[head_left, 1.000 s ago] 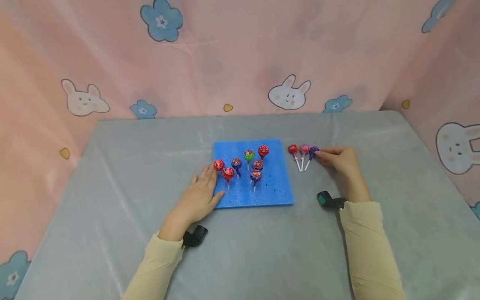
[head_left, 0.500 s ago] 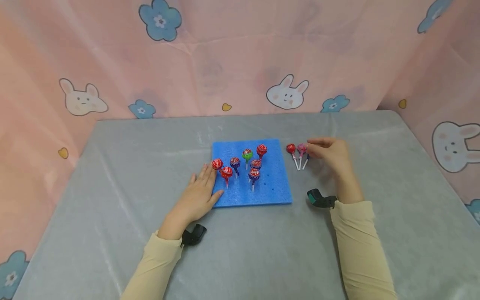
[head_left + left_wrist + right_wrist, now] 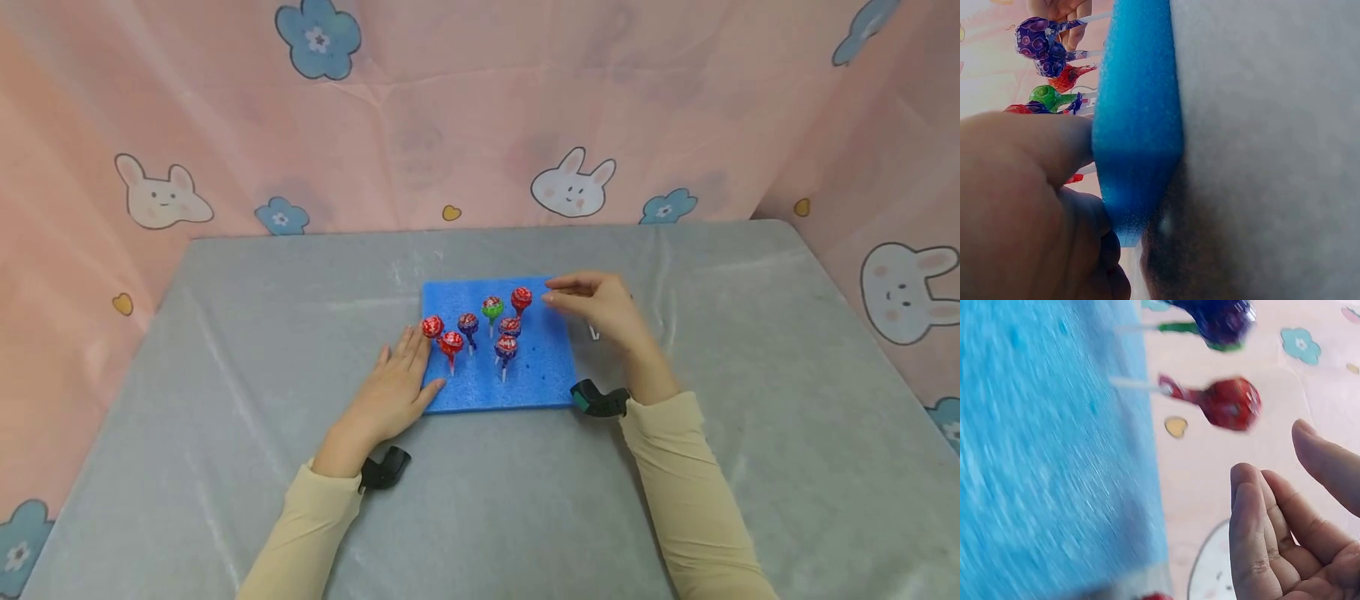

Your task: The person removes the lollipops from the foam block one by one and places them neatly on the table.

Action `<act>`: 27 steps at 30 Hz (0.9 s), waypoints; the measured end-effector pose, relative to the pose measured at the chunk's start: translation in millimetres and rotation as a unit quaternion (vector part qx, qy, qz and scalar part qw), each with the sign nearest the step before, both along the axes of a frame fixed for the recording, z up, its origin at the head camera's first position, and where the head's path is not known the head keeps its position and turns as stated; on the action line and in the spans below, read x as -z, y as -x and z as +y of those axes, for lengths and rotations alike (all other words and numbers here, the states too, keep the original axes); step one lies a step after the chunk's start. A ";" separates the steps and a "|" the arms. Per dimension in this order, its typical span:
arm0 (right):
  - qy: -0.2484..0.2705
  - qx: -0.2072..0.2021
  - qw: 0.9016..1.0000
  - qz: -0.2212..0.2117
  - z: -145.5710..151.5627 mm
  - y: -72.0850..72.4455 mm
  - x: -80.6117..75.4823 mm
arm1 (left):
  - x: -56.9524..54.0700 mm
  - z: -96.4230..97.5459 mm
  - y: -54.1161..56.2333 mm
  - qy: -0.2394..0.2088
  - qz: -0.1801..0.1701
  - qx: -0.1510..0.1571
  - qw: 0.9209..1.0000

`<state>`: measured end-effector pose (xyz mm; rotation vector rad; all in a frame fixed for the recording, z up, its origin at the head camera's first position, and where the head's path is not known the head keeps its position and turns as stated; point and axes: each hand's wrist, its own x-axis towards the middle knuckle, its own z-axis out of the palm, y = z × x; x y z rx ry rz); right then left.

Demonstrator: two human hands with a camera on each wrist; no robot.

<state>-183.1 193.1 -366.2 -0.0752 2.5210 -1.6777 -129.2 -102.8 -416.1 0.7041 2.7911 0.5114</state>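
A blue foam board point(image 3: 551, 367) lies on the table with several wrapped lollipops standing upright in it. My left hand point(image 3: 390, 387) rests along the board's left side, fingers straight and thumb point(image 3: 1054, 140) against the near corner. Over the back right corner hovers my right hand point(image 3: 603, 304), its thumb and fingertips apart with nothing between them. Nearest to those fingertips is a red lollipop point(image 3: 521, 297), which the right wrist view shows on its white stick, a short gap from the hand. A green lollipop point(image 3: 492, 307) and a purple one point(image 3: 506, 347) stand to its left.
Behind the right hand lie loose lollipops, mostly hidden, with white stick ends point(image 3: 594, 332) showing. Small holes dot the board's right part. A grey cover point(image 3: 480, 500) lies over the table, and a pink printed curtain point(image 3: 450, 125) hangs behind it.
My right hand has left the purple lollipop at the end of the loose row and moved left, past that row, to the board's back right corner. The left hand stays in place.
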 end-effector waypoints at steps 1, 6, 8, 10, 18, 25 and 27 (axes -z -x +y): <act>0.010 0.001 1.000 0.001 -2.6 0.3 1.8 | 0.2 0.0 0.1 0.000 0.000 0.000 1.000; 0.044 0.001 0.999 0.005 -12.2 1.5 11.6 | -0.6 0.3 0.5 0.002 -0.002 0.003 1.000; 0.047 0.001 0.999 0.001 -15.0 2.0 14.8 | -1.1 0.4 0.4 0.002 -0.003 0.004 1.000; 0.058 0.002 0.998 -0.005 -17.6 2.5 17.3 | -1.7 0.1 0.1 0.002 -0.004 0.004 1.000; 0.098 0.008 0.995 -0.013 -26.1 2.2 22.0 | -2.0 -2.1 -2.1 -0.002 -0.006 -0.001 1.000; 0.079 0.010 0.997 -0.018 -28.3 2.0 23.9 | -2.1 -1.4 -1.5 -0.004 0.000 0.001 1.000; 0.077 0.009 0.997 -0.017 -28.8 2.0 23.2 | -1.4 -0.8 -0.6 -0.003 0.003 0.001 1.000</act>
